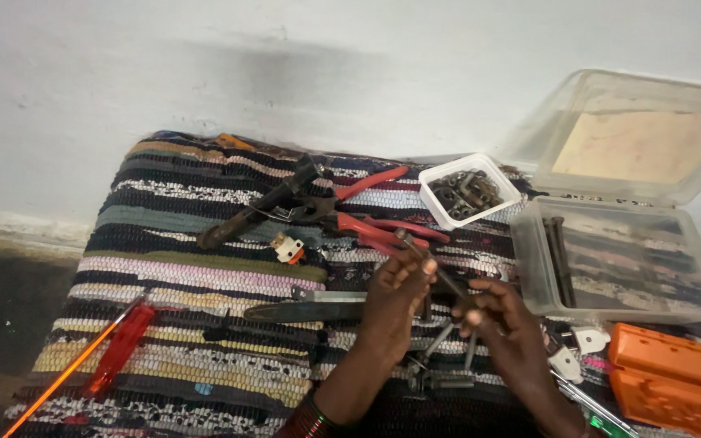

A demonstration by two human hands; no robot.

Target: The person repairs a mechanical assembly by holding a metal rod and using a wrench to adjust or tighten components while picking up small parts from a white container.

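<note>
- Landmark: striped woven mat (204, 268) laid against a white wall (204, 73); every place below is given off the mat.
- Left hand (395, 296) is over the mat's centre-right, fingers pinched narrow on a long dark metal bolt (432, 264).
- Right hand (505, 320) is just right of it, fingers curled tight round the same bolt's lower end. Both hands are closed on the bolt and hold it clear of the mat, slanting up to the left.
- Bolt's upper tip sits above the red-handled pliers (367, 219), which lie on the mat's upper middle.
- A black-handled tool (257, 207) lies across the mat's upper middle, touching the pliers.
- A small orange and white part (288, 248) rests on the mat just below that tool.
- A flat dark blade (310, 310) lies on the mat left of the left hand.
- A red screwdriver (103, 357) lies along the mat's lower left edge.
- A small white tub (468, 191) of rusty hardware sits at the mat's upper right.
- A clear plastic box (618, 259), lid open, sits at the mat's right edge, long dark rods inside.
- An orange case (667, 377) sits at the mat's lower right corner.
- Loose bolts and brackets (448, 357) lie on the mat under the hands.
</note>
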